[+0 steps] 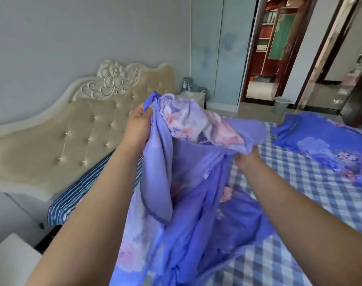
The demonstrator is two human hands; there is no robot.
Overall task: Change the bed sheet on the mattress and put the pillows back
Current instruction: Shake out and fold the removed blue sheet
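Observation:
A purple sheet with pink flowers (188,182) hangs bunched in front of me above the bed. My left hand (137,125) grips its upper edge, raised at centre. Lower and to the right, my right hand (247,158) pinches another part of the same sheet. The sheet's lower folds drape onto the mattress, which is covered in a blue-and-white checked cloth (299,203). A blue floral pillow (328,149) lies on the far right of the bed. A striped layer (76,195) shows at the mattress edge by the headboard.
A cream tufted headboard (76,124) stands on the left against the wall. A white nightstand (193,98) with bottles sits beyond the bed. A bin (281,103) stands by an open doorway. A white surface (10,256) is at lower left.

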